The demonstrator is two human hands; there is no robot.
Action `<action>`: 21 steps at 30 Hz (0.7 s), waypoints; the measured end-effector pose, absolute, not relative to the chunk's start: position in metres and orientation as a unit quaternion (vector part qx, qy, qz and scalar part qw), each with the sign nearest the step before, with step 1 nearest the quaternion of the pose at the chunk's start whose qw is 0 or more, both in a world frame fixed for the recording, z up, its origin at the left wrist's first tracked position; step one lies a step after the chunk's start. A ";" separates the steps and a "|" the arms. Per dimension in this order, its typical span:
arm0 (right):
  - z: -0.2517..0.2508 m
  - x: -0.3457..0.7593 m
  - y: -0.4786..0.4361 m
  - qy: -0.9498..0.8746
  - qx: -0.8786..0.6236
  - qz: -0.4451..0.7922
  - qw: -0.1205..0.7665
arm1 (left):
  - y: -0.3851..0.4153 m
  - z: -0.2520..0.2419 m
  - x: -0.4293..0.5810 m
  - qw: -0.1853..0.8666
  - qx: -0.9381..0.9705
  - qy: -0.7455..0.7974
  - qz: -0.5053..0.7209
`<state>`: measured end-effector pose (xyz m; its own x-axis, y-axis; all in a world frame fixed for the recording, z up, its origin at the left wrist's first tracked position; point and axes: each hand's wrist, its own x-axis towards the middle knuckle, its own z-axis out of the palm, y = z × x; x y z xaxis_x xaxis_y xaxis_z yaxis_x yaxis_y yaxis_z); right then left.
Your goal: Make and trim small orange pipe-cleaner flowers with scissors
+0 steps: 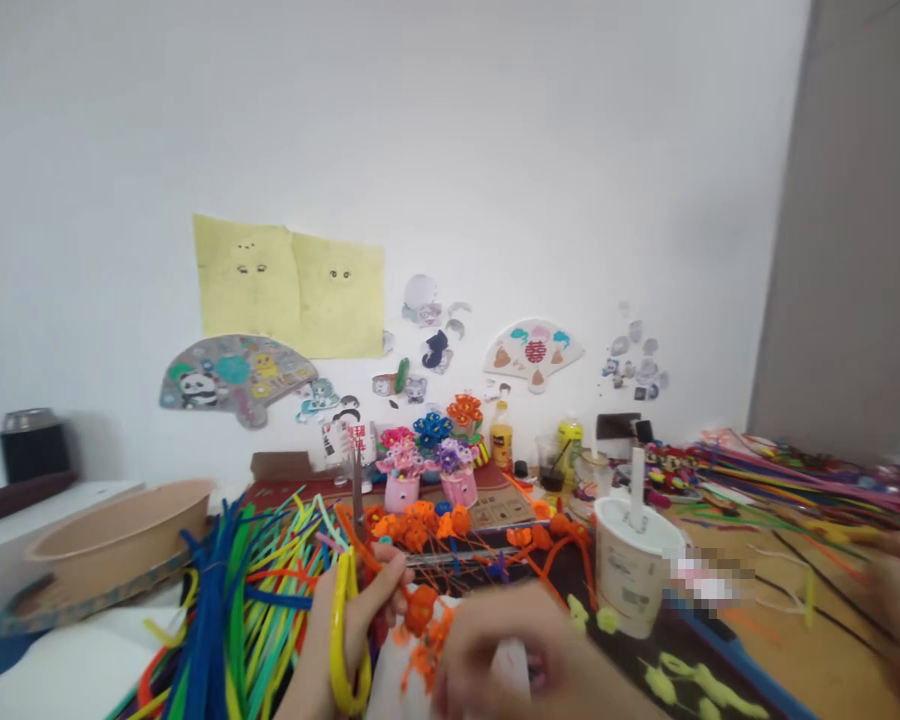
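Observation:
Near the bottom centre, my left hand has its fingers closed around an orange pipe cleaner. Yellow-handled scissors hang at that hand, blades pointing up. An orange fuzzy flower piece is just right of its fingers. My right hand is blurred by motion, its fingers curled low over white paper with orange scraps; what it holds, if anything, I cannot make out. Behind both hands lie several orange flowers on thin stems.
Bundled coloured pipe cleaners lie left, beside a beige basin. A lidded cup with a straw stands right of my right hand. Pink flower pots and bottles stand near the wall. Another person's hands are at far right.

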<state>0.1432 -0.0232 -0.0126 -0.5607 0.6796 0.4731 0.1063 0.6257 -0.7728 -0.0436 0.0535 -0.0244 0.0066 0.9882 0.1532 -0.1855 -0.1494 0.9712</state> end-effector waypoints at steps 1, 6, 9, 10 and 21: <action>-0.006 0.142 -0.006 -0.795 -0.263 0.352 0.418 | 0.053 -0.024 -0.043 0.517 0.491 0.402 0.575; -0.001 0.128 0.052 -0.735 -0.391 0.390 0.394 | 0.051 -0.023 -0.041 0.533 0.475 0.392 0.580; -0.017 0.115 0.054 -0.660 -0.293 0.585 0.370 | 0.052 -0.027 -0.040 0.534 0.473 0.389 0.584; -0.023 0.111 0.052 -0.628 -0.274 0.625 0.373 | 0.053 -0.028 -0.039 0.534 0.475 0.389 0.582; -0.035 0.106 0.042 -0.509 -0.240 0.677 0.474 | 0.051 -0.017 -0.048 0.454 0.485 0.412 0.623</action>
